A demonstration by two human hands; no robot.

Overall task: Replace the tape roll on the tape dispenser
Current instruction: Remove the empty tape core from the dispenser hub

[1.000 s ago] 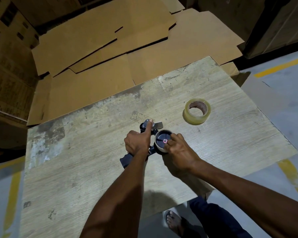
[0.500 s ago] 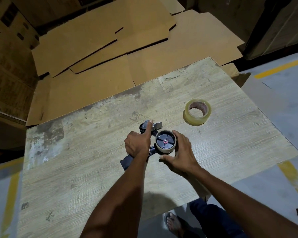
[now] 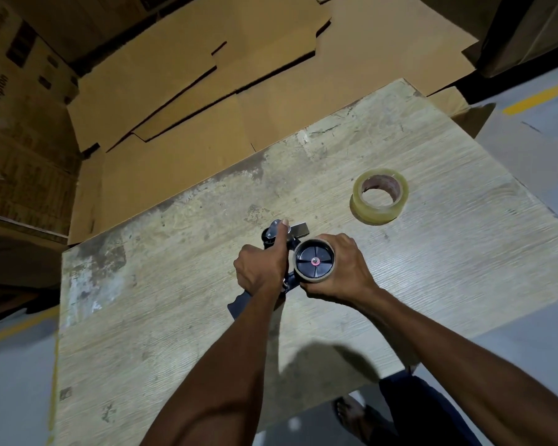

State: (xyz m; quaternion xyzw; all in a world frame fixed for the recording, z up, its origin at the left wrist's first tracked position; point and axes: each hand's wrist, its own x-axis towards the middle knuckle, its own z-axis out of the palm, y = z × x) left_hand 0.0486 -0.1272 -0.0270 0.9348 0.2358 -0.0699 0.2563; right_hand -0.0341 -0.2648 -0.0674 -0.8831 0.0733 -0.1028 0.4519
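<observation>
A dark tape dispenser (image 3: pixel 290 235) lies on the worn wooden table (image 3: pixel 181 317). My left hand (image 3: pixel 261 268) grips its body, thumb stretched up along the metal front end. Its black spool wheel (image 3: pixel 314 260) with a pink centre faces up, and a thin brown empty core (image 3: pixel 313 280) rings it. My right hand (image 3: pixel 345 268) wraps around that core from the right side. A full roll of clear tape (image 3: pixel 380 196) lies flat on the table, apart from both hands, up and to the right.
Flattened cardboard sheets (image 3: pixel 239 75) lie beyond the table's far edge, with printed cartons (image 3: pixel 10 123) stacked at the left. Grey floor with yellow lines (image 3: pixel 541 98) surrounds the table. My sandalled foot (image 3: pixel 351 416) shows below the near edge.
My right hand shifted from fingering the wheel's face to cupping around the core on its right side. My left hand kept its hold on the dispenser. The clear roll stayed put.
</observation>
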